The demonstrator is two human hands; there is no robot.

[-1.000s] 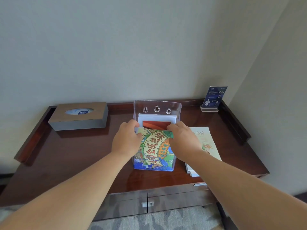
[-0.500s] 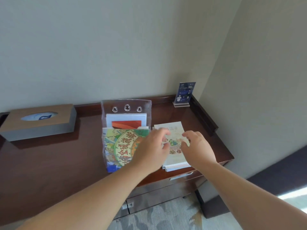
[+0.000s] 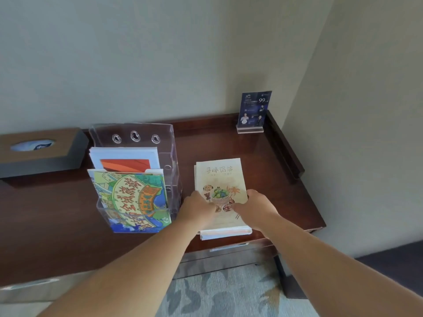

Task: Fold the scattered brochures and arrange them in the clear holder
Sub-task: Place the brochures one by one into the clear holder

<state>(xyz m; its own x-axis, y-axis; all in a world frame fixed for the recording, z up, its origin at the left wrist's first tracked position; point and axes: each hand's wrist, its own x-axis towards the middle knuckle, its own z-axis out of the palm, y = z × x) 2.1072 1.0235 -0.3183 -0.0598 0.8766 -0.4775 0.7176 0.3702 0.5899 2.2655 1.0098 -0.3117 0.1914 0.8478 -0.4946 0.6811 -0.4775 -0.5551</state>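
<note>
I see a dark brown wooden table (image 3: pixel 270 170) pushed into the corner of a room with pale walls. A patterned carpet (image 3: pixel 224 291) covers the floor below. The table has a low raised edge along the back and the right side. At 10 o'clock sits a brown tissue box (image 3: pixel 39 152). At 1 o'clock, in the back corner, stands a small blue sign (image 3: pixel 254 109).

The clear holder (image 3: pixel 135 177) stands left of the middle. It has a bright, colourful brochure (image 3: pixel 132 197) in the front pocket and a white and orange one (image 3: pixel 124 160) behind. The table is bare to the right of the hands, up to the raised edge.

Just right of the holder lies a stack of cream brochures (image 3: pixel 219 177), flat on the table near the front edge. My left hand (image 3: pixel 198 208) rests on the stack's left side and my right hand (image 3: pixel 256 208) on its right side. Both touch the top brochure at about 6 o'clock. I cannot tell if the fingers are gripping it.
</note>
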